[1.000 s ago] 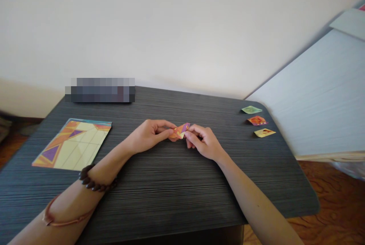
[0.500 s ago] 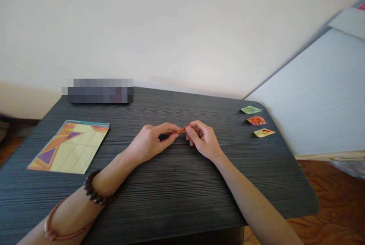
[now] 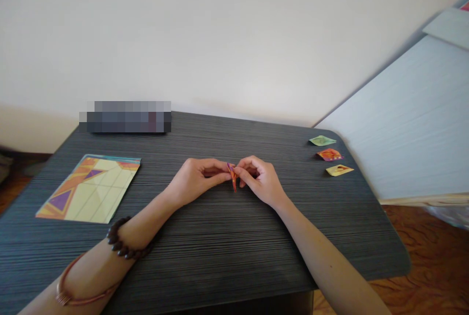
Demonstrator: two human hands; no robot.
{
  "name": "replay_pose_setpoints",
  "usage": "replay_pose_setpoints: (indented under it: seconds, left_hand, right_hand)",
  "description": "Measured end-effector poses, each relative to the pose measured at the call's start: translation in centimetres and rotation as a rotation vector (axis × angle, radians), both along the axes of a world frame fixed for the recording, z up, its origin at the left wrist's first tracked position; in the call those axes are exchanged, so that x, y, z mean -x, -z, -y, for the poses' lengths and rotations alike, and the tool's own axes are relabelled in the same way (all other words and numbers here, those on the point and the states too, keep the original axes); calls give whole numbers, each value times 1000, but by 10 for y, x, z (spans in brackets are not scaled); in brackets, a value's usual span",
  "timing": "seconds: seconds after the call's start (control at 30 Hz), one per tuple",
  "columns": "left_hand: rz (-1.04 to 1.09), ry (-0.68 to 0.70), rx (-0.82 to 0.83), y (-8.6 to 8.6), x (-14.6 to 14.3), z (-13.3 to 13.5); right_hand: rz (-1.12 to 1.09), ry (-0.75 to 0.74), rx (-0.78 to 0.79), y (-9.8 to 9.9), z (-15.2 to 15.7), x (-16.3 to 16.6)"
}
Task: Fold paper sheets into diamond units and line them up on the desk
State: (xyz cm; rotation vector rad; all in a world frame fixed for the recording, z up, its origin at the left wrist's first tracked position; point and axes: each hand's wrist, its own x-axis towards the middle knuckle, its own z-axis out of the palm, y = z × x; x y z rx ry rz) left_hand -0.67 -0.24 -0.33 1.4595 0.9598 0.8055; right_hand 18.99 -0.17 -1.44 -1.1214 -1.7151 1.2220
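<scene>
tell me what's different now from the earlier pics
The folded paper has turned: it stretched sideways between the hands, and now stands edge-on with one end pointing toward the person. The left hand and right hand have their fingertips closer together, both at the paper. The sheets and green, red and yellow pieces stayed put.

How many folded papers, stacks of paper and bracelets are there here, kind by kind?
Folded papers: 4 (green one, orange-red one, yellow one, and an orange-and-purple one between the left hand and right hand)
Stacks of paper: 1 (patterned stack)
Bracelets: 2 (beaded bracelet, copper-coloured bangle)
Total: 7
</scene>
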Motion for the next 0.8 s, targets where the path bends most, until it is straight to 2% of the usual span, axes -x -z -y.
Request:
replay_pose_setpoints:
  seconds: [0.17, 0.43, 0.8]
  left_hand:
    - [36, 61, 54, -1, 0, 0]
    - [16, -40, 47, 1, 1, -2]
    - [41, -37, -7, 2, -1, 1]
  right_hand:
    - [8, 15, -6, 1, 1, 1]
    - [45, -96, -38, -9, 3, -2]
    - [57, -56, -32, -4, 2, -1]
